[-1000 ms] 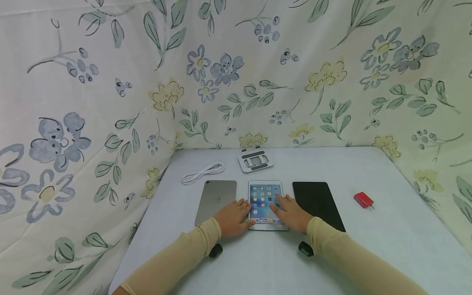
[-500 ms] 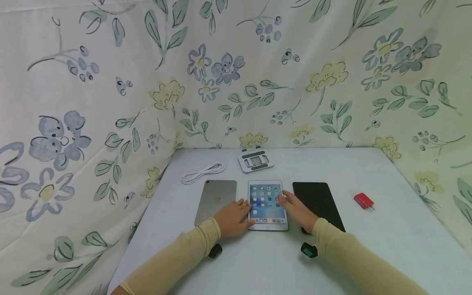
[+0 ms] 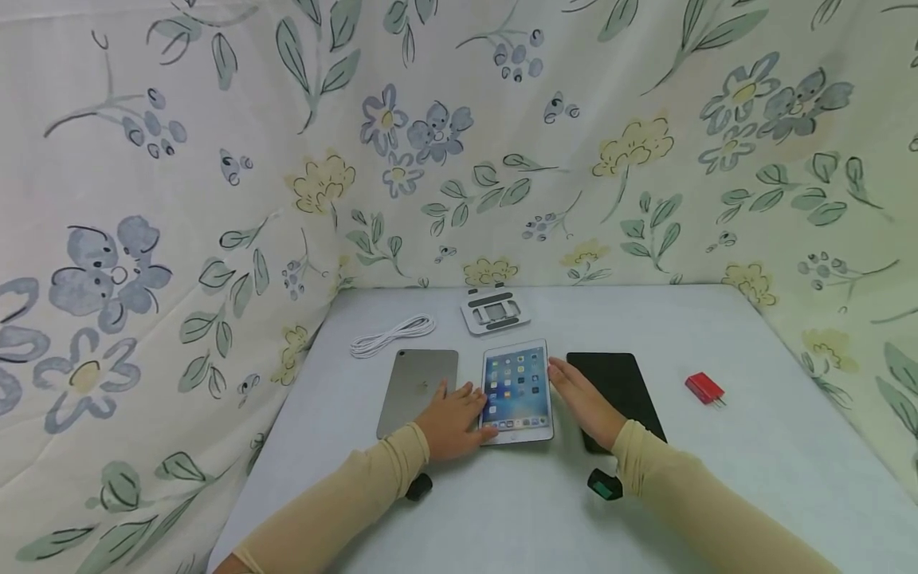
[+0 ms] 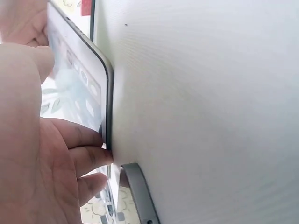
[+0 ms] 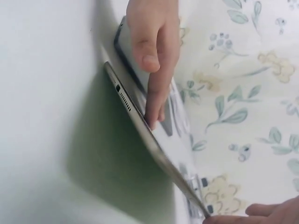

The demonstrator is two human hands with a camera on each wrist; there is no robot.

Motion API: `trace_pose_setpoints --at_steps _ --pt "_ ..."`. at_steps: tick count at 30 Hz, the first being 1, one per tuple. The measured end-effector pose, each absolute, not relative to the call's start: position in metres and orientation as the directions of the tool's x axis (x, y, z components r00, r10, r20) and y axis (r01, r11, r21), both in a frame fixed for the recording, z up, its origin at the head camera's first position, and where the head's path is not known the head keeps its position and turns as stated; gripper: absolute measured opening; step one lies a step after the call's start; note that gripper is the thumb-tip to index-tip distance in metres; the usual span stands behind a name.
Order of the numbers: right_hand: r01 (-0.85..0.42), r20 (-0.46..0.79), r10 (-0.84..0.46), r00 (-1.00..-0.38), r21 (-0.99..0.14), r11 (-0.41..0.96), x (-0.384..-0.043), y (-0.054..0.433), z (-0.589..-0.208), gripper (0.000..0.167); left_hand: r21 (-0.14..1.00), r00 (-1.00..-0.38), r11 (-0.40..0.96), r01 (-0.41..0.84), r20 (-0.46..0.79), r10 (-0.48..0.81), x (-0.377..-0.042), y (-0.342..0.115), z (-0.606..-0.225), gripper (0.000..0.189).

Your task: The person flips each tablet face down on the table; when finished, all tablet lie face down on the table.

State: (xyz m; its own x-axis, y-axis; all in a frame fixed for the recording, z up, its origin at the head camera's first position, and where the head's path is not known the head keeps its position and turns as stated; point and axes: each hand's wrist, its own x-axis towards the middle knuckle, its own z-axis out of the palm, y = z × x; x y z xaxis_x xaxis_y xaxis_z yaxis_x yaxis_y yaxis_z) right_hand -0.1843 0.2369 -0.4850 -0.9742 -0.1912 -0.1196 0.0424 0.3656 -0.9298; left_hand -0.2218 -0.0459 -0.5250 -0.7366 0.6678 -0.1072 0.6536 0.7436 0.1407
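Presently I see a white-framed tablet with a lit blue screen of app icons (image 3: 515, 387) at the middle of the white tabletop (image 3: 495, 518), tilted, its right side raised above a shadow that shows in the right wrist view. I can't tell whether its left edge touches the surface.

The left hand (image 3: 452, 422) has its fingers extended and slightly apart, their tips against that tablet's left edge; it clamps nothing. The right hand (image 3: 582, 401) keeps its fingers straight and together, tips at the upper part of the right edge; from my views its thumb is hidden.

To the left I have a grey metal tablet lying back up (image 3: 417, 387), its lower right corner behind the left hand. To the right is a flat black tablet (image 3: 613, 381), partly behind the right hand and its cream sleeve (image 3: 706, 498). Farther right, well apart, sits a red plug charger with metal prongs (image 3: 705, 388).

Toward the back I make out a coiled white cable (image 3: 392, 336) and a flat silver stand with dark pads (image 3: 495, 312), before a white curtain printed with flowers and leaves (image 3: 545, 179).
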Motion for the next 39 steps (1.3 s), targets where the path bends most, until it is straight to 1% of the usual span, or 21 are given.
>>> trace_pose_setpoints --at_steps 4,8,12,16,22,24,29,31,33,36,39 --pt "0.008 -0.087 -0.202 -0.976 -0.933 0.36 -0.18 0.232 -0.475 0.077 0.16 -0.738 0.744 0.648 -0.11 0.666 -0.223 -0.045 -0.525 0.088" --pt "-0.043 -0.035 -0.23 -0.973 -0.944 0.327 -0.176 0.227 -0.465 0.074 0.206 -0.732 0.736 0.645 -0.113 0.672 -0.223 -0.043 -0.526 0.084" --pt "-0.095 0.019 -0.255 -0.967 -0.952 0.29 -0.174 0.222 -0.457 0.069 0.286 -0.717 0.708 0.646 -0.09 0.691 -0.222 -0.038 -0.527 0.074" --pt "-0.113 0.035 -0.284 -0.958 -0.958 0.264 -0.172 0.216 -0.453 0.068 0.368 -0.707 0.675 0.64 -0.062 0.704 -0.22 -0.032 -0.526 0.065" --pt "-0.16 0.08 -0.311 -0.947 -0.957 0.24 -0.17 0.207 -0.452 0.066 0.502 -0.725 0.643 0.578 -0.046 0.688 -0.217 -0.024 -0.517 0.065" --pt "-0.178 0.095 -0.317 -0.944 -0.954 0.243 -0.17 0.205 -0.452 0.066 0.523 -0.73 0.632 0.572 -0.028 0.683 -0.217 -0.022 -0.513 0.065" --pt "-0.179 0.092 -0.337 -0.937 -0.954 0.24 -0.171 0.201 -0.454 0.065 0.616 -0.742 0.563 0.551 0.055 0.668 -0.218 -0.021 -0.495 0.062" --pt "-0.177 0.085 -0.342 -0.936 -0.953 0.248 -0.171 0.2 -0.455 0.065 0.667 -0.747 0.526 0.528 0.069 0.662 -0.218 -0.021 -0.487 0.061" --pt "-0.187 0.088 -0.347 -0.934 -0.946 0.264 -0.171 0.199 -0.455 0.065 0.694 -0.752 0.511 0.507 0.066 0.656 -0.217 -0.021 -0.479 0.061" --pt "-0.196 0.087 -0.37 -0.925 -0.943 0.268 -0.172 0.197 -0.457 0.065 0.712 -0.758 0.498 0.494 0.072 0.648 -0.216 -0.023 -0.471 0.063" --pt "-0.183 0.068 -0.389 -0.919 -0.947 0.265 -0.173 0.197 -0.461 0.066 0.715 -0.761 0.484 0.504 0.103 0.64 -0.216 -0.027 -0.466 0.066"
